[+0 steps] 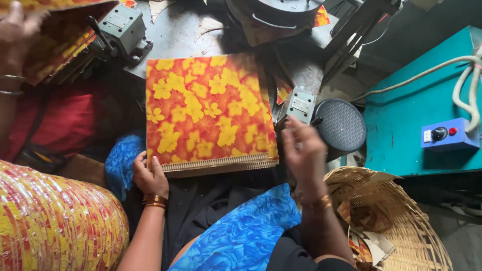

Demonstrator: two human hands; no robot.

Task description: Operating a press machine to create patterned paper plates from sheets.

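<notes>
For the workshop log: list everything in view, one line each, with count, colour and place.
Stack of floral printed sheets: one, orange and yellow, centre.
Grey metal press blocks: two, upper left and centre right.
Round dark perforated disc: one, right of the stack.
Teal cabinet: one, right.
Blue switch box: one, on the cabinet.
Woven wicker basket: one, tan, lower right, holding scraps.
Bundle of stacked printed pieces: one, red and yellow, lower left.
Another person's hand: one, upper left.
Left hand: at the stack's near left corner.
Right hand: blurred, beside the stack's right edge.
</notes>
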